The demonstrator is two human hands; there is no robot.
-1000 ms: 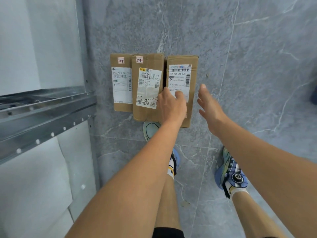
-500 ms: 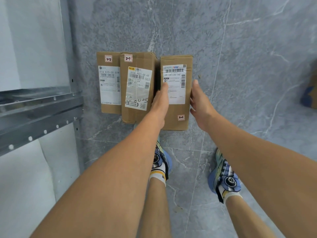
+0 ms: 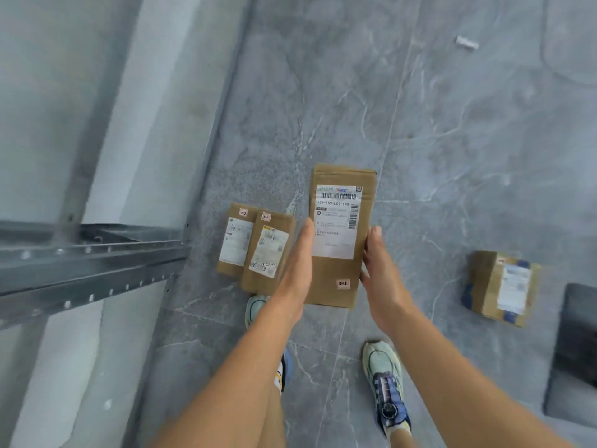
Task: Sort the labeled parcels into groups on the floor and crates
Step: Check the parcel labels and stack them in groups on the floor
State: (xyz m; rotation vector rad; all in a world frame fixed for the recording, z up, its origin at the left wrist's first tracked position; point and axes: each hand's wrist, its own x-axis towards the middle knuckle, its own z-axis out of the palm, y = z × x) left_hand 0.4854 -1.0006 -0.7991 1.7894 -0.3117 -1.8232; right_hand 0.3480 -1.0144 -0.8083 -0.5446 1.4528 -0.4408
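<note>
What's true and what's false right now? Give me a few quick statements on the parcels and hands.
1. The held parcel sits between the left hand and the right hand. True.
2. Its small sticker reads 2-2. False: it reads 2-1.
3. The 2-2 parcel and the 2-1 floor parcel lie side by side on the floor. True.
4. The blue-taped parcel is stacked on those two. False: it lies apart, to the right.

- Soft, even light is falling across the floor [image 3: 452, 124], casting faint shadows.
- Motion blur is smearing the metal rack [image 3: 90, 253] and the far-right parcel [image 3: 500, 287] (label unreadable).
- Wide-angle distortion is bending edge lines.
</note>
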